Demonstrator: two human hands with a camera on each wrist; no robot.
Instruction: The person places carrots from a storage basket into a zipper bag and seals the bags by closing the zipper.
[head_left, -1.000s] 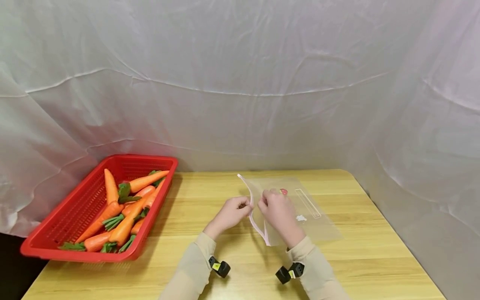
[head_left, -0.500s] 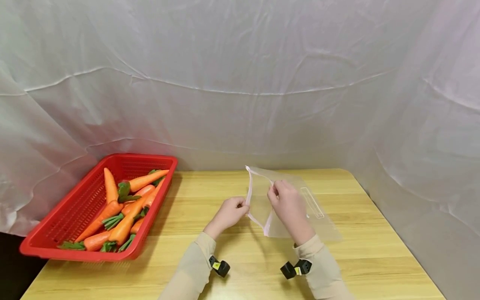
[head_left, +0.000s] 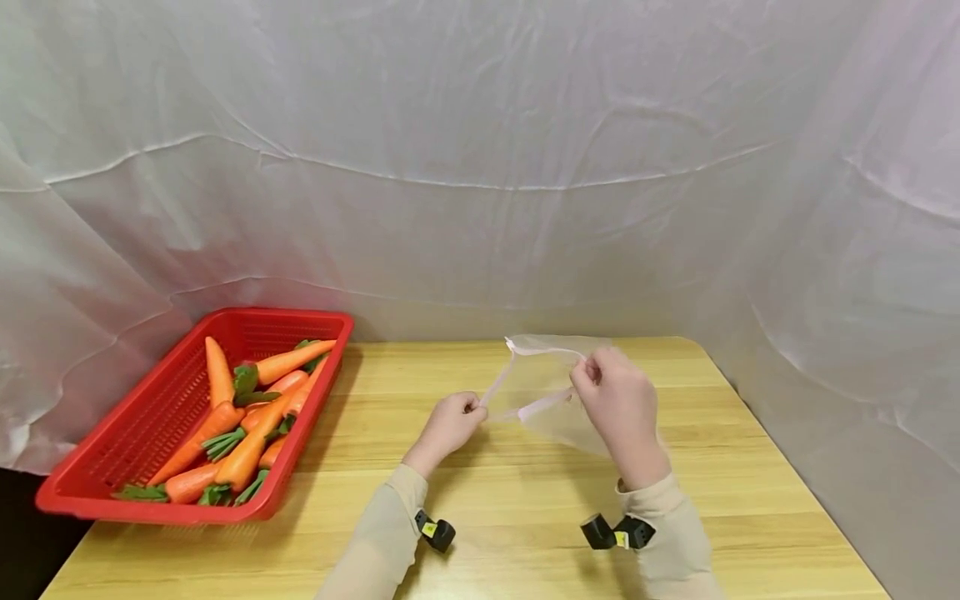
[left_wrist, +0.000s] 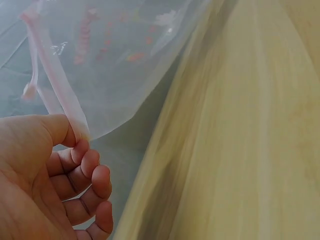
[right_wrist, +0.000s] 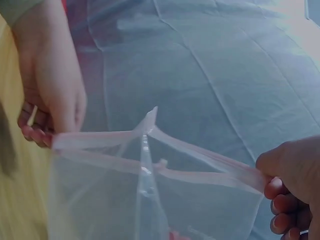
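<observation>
Bag: transparent plastic zip bag with a pink seal strip (head_left: 551,400) is held up just above the light wooden table (head_left: 525,533), between both hands.
Left hand: left hand (head_left: 450,421) is curled, and one side of the pink strip is pinched by thumb and fingers (left_wrist: 87,165).
Right hand: right hand (head_left: 618,400) is closed on the other side; the mouth is pulled apart.
Basket: red plastic basket (head_left: 97,492) with orange carrots (head_left: 247,408) is placed well apart, at the left.

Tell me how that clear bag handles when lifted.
Probably floppy: the bag sags and creases between the left hand and the right hand. Likely very light, since fingertip pinches on its pink strip hold it up. The thin film may be slippery.
</observation>
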